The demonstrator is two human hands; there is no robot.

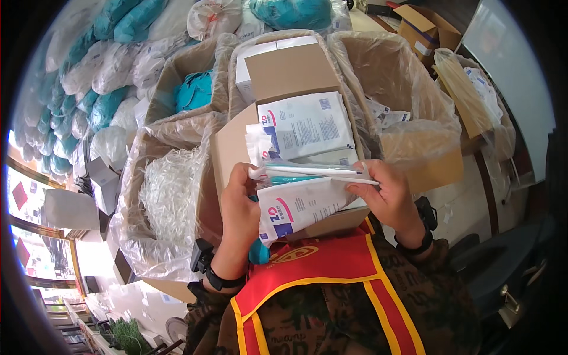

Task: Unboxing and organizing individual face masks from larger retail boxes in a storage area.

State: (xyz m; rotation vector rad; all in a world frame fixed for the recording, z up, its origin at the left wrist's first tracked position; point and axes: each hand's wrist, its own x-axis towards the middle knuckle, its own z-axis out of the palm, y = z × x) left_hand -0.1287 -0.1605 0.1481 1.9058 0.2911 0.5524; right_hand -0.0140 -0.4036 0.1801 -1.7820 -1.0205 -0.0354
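One flat white pouch (305, 207), printed blue and pink, shows teal material at its parted upper edge. The left hand (239, 198) pinches its left end; the right hand (387, 189) pinches its right end. It is held above one open cardboard box (290, 71) containing similar pouches (307, 127). Two film-lined cartons (207, 207) at left contain translucent strips (168, 192) and teal items (194, 92). Bagged goods (109, 68) are piled behind; pale flooring (467, 204) lies right.

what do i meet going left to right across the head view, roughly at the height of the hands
Plastic-lined box with white strands inside on the left → left hand → printed white packet held between the hands → right hand.
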